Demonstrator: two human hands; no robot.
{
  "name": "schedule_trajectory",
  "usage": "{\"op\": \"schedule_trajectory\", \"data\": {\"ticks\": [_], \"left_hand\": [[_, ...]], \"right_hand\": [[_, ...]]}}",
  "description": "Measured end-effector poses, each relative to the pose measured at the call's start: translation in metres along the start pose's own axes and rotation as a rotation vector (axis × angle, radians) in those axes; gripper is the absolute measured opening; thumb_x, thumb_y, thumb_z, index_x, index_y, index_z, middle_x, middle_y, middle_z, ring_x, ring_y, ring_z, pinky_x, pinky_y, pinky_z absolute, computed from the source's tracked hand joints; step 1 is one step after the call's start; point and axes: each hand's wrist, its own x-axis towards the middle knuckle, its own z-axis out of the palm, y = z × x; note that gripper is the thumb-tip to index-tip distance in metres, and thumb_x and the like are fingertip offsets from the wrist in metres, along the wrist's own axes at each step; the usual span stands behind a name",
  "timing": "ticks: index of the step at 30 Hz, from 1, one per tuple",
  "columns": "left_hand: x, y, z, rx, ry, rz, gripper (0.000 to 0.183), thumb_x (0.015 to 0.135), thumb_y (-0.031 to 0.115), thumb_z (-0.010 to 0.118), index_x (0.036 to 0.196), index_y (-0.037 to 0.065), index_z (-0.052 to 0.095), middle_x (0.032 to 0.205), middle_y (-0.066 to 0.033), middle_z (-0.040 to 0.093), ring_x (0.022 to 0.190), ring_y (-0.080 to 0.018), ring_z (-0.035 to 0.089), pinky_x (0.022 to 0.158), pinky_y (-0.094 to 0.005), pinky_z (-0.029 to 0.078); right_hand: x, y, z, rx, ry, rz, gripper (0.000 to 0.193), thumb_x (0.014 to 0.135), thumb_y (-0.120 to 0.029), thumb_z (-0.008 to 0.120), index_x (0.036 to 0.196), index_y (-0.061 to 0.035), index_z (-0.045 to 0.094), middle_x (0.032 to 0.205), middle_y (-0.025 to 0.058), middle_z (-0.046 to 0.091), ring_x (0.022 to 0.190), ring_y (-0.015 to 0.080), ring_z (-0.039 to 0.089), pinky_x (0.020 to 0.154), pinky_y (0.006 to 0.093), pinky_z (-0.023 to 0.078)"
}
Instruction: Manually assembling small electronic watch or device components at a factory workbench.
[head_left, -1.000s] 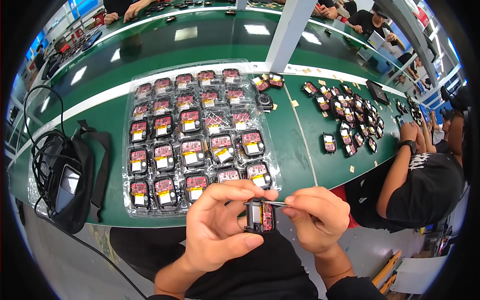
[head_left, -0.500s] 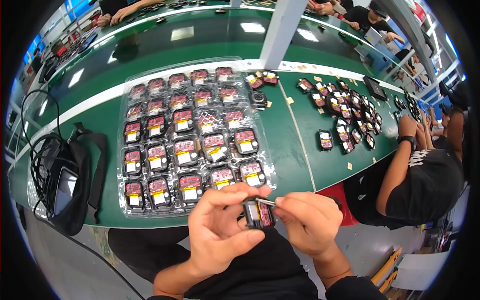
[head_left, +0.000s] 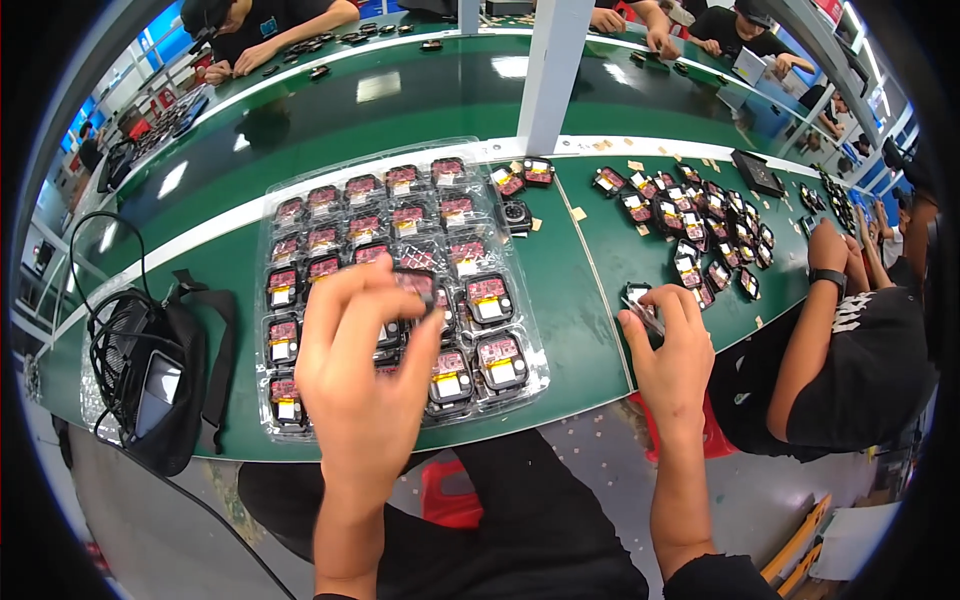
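Note:
My left hand (head_left: 360, 375), somewhat blurred, pinches a small black watch case (head_left: 416, 286) between thumb and fingers above the clear plastic tray (head_left: 535, 375). Rows of similar open watch cases, with red circuit boards, yellow tape and white labels, sit in the tray's pockets; my hand hides some of them. To the right, over the green table, my right hand (head_left: 672, 350) is closed round thin metal tweezers (head_left: 648, 318). Just past their tips lies a single watch case (head_left: 636, 292), partly covered by my fingers; whether they touch it I cannot tell.
A heap of watch cases (head_left: 690, 215) lies at the right, near a black box (head_left: 757, 174). A black bag (head_left: 165, 375) with cables sits on the left. A white post (head_left: 552, 80) rises at the table's far edge. A co-worker (head_left: 850, 350) sits close on the right.
My hands have parted. The left one carried the watch case from near my lap to above the tray; the right one moved with the tweezers up and right to the lone watch case.

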Motion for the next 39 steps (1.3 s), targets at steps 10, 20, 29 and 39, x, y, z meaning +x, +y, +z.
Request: {"op": "schedule_trajectory", "data": {"ticks": [10, 20, 29, 39], "left_hand": [[0.01, -0.013, 0.02, 0.498, -0.256, -0.063, 0.026, 0.093, 0.022, 0.067, 0.111, 0.003, 0.072, 0.12, -0.017, 0.07, 0.126, -0.0423, 0.057, 0.113, -0.0571, 0.033], [0.02, -0.007, 0.012, 0.441, -0.327, -0.064, 0.023, 0.09, 0.017, 0.07, 0.106, 0.001, 0.068, 0.105, -0.0128, 0.066, 0.103, -0.035, 0.062, 0.106, -0.0526, 0.041], [0.014, -0.014, 0.017, 0.513, -0.316, 0.028, 0.037, 0.091, 0.017, 0.068, 0.124, -0.001, 0.065, 0.127, -0.014, 0.061, 0.119, -0.0349, 0.055, 0.105, -0.0468, 0.042], [0.013, -0.004, 0.006, 0.46, -0.256, 0.04, 0.04, 0.096, 0.026, 0.063, 0.128, 0.002, 0.063, 0.132, -0.0141, 0.061, 0.129, -0.0364, 0.052, 0.113, -0.0545, 0.034]], "right_hand": [[0.001, 0.005, 0.001, 0.039, 0.024, -0.069, 0.021, 0.084, -0.016, 0.077, 0.099, -0.0071, 0.065, 0.105, 0.0039, 0.064, 0.075, 0.0247, 0.07, 0.062, 0.0366, 0.053], [-0.004, 0.001, -0.006, 0.25, -0.042, -0.056, 0.027, 0.072, -0.004, 0.08, 0.096, -0.0046, 0.068, 0.105, 0.0079, 0.069, 0.082, 0.0268, 0.071, 0.069, 0.0351, 0.056], [-0.005, -0.023, -0.008, 0.407, -0.055, -0.074, 0.029, 0.071, -0.003, 0.084, 0.097, -0.0025, 0.07, 0.106, 0.0125, 0.07, 0.078, 0.0198, 0.069, 0.056, 0.0282, 0.052], [-0.018, -0.066, -0.013, 0.657, 0.008, -0.448, 0.052, 0.069, -0.021, 0.092, 0.11, -0.0019, 0.065, 0.108, 0.0189, 0.072, 0.09, 0.0309, 0.074, 0.074, 0.0336, 0.061]]}}
